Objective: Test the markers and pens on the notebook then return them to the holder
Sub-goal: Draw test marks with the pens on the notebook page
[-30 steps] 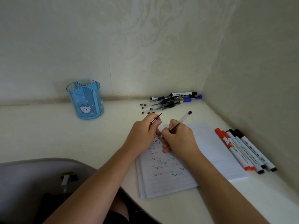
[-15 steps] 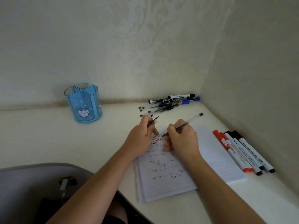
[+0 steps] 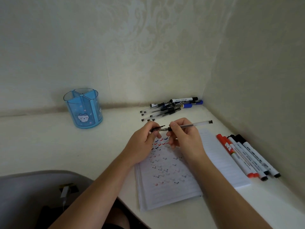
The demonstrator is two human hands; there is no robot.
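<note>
My right hand grips a clear-barrelled gel pen, held level above the notebook with its tip pointing left. My left hand pinches the pen cap, whose open end meets the pen's tip. The lined notebook page carries rows of small tick marks in red, blue and black. The blue see-through pen holder with a cat picture stands at the back left, its compartments holding nothing.
A heap of gel pens and markers lies in the back corner by the wall. Several whiteboard markers, red and black, lie in a row right of the notebook, near the right wall. A grey chair back sits lower left.
My right hand lifted the pen off the page and swung it level. My left hand brought the cap up to the pen's tip.
</note>
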